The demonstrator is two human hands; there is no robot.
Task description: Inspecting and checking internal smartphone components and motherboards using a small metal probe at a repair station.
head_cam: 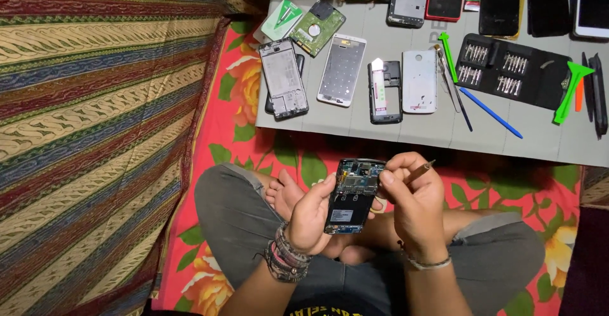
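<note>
Holding an opened phone [351, 195] above our crossed legs, we have it propped upright in our left hand [309, 217], whose fingers wrap its left edge and back. Its rear cover is off, so the circuit board shows at the top and a dark battery with a white label fills the lower part. Our right hand [411, 198] is closed in a pinch around a thin metal tool [419, 171], the thumb pressing against the phone's upper right corner; the tool's tip points away to the right, clear of the board.

We judge the phone light and stiff, but fragile with the board bare: the safest hold looks to be along the frame's 2 long edges, keeping fingers off the components and the battery. The smooth frame may slip if the grip loosens.

Beyond our knees, on the floral cloth [228, 138], lies a grey mat [355, 129] carrying several phone frames and back covers, a green circuit board [317, 27], an open black screwdriver bit case [510, 68], green pry tools [568, 91] and a blue spudger [491, 113]. A striped fabric [95, 132] covers the left.
</note>
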